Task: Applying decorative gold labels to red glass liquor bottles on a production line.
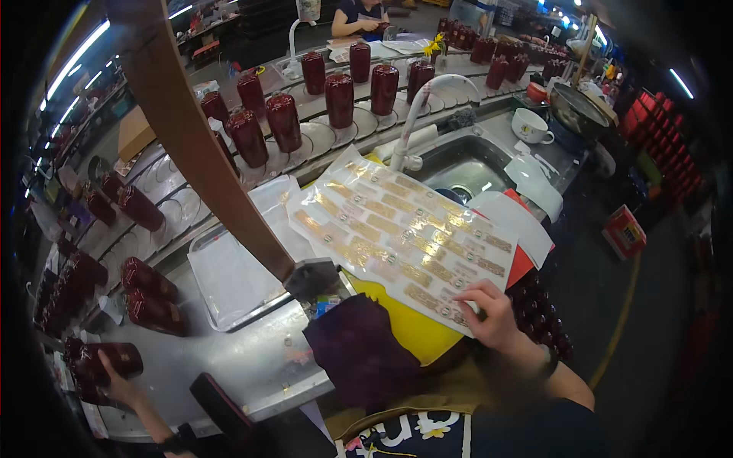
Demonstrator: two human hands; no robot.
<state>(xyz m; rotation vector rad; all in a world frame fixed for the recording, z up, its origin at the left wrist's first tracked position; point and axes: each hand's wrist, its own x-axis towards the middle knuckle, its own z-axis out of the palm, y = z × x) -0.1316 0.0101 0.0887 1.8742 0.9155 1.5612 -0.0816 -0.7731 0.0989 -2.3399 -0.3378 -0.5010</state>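
Observation:
At the far lower left, my left hand is closed around a glossy dark red vase lying on its side. More red vases lie just behind it on the metal counter. My right hand is over the near right corner of a white sheet of gold decals, thumb and fingers drawn together. Whatever is between those fingertips, if anything, is too small to make out. Beneath the sheet is a yellow board, and a dark purple cloth hangs beside it.
A brown post rises between my hands. Behind the sheet are a sink and a white tap. Red vases stand on a conveyor of round plates. A white tray sits left; a cup stands right. Another person sits beyond.

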